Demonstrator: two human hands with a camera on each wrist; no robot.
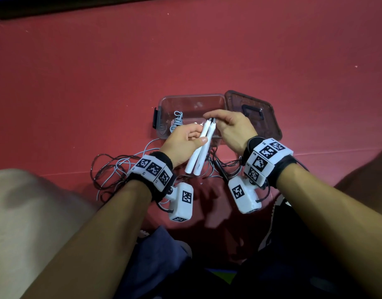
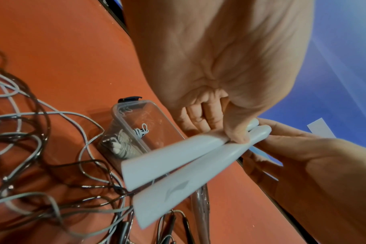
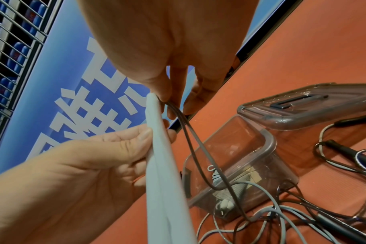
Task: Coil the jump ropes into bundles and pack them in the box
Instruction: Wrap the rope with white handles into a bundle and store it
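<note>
Two white jump rope handles (image 1: 199, 149) lie side by side in my left hand (image 1: 195, 138), which grips them mid-length, thumb across the front. My right hand (image 1: 212, 120) pinches the dark cords (image 3: 190, 132) where they leave the handle tips (image 3: 152, 97). Both cords drop to the floor past the clear box (image 1: 164, 100), which stands open just behind my hands. Inside the box lies a coiled grey rope bundle (image 1: 176, 121) with white handles (image 2: 118, 147). In the left wrist view my thumb (image 2: 236, 132) presses on the handles (image 2: 178, 165).
The box's lid (image 1: 253, 113) lies flat to the right of it. Loose grey and dark ropes (image 1: 114, 169) sprawl on the red floor below my hands, with black handles (image 3: 345, 153) among them. My knees flank the bottom of the head view.
</note>
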